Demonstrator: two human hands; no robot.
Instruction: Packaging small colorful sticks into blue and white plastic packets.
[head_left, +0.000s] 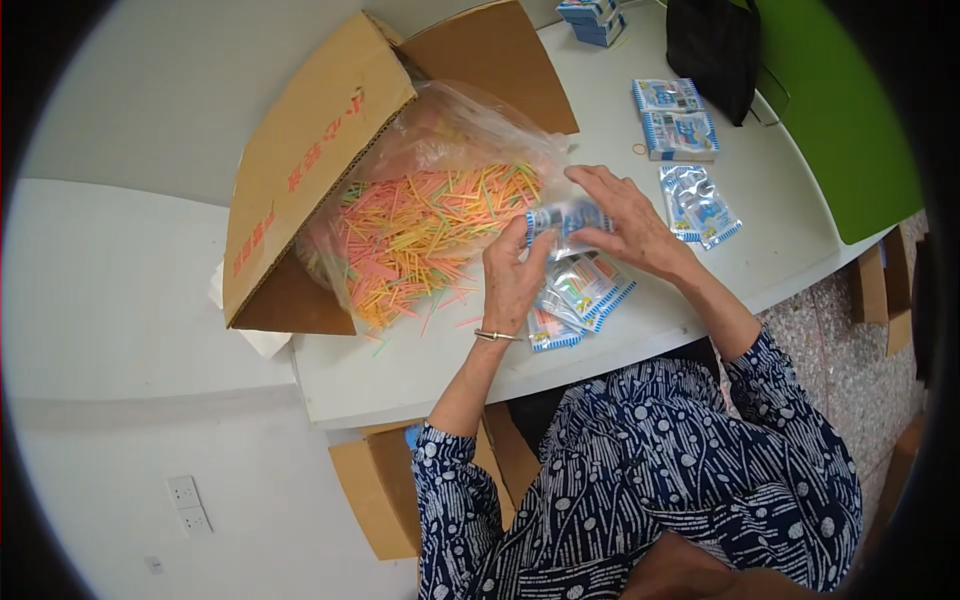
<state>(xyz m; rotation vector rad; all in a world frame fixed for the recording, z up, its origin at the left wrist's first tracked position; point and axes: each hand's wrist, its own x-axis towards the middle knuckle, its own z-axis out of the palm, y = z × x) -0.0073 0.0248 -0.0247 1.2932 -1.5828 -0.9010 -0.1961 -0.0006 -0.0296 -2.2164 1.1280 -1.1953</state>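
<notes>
Between my two hands is a small blue-and-white plastic packet (567,218), somewhat blurred. My left hand (515,275), with a bracelet at its wrist, pinches the packet's left end. My right hand (640,225) grips the other end, thumb in front and fingers behind. Just below them lies a loose pile of similar packets (585,290), with pink and green sticks showing through a clear window. Left of my hands, a tipped cardboard box (310,165) lined with a clear plastic bag (450,130) spills many thin pink, yellow and green sticks (430,225) toward the table.
Right of my hands lie flat packets (700,205) and a stack of packets (680,135). A rubber band (639,149) is beside the stack. More bundles (597,20) and a black bag (712,55) stand at the back of the white table (400,385). Below it is an open carton (375,490).
</notes>
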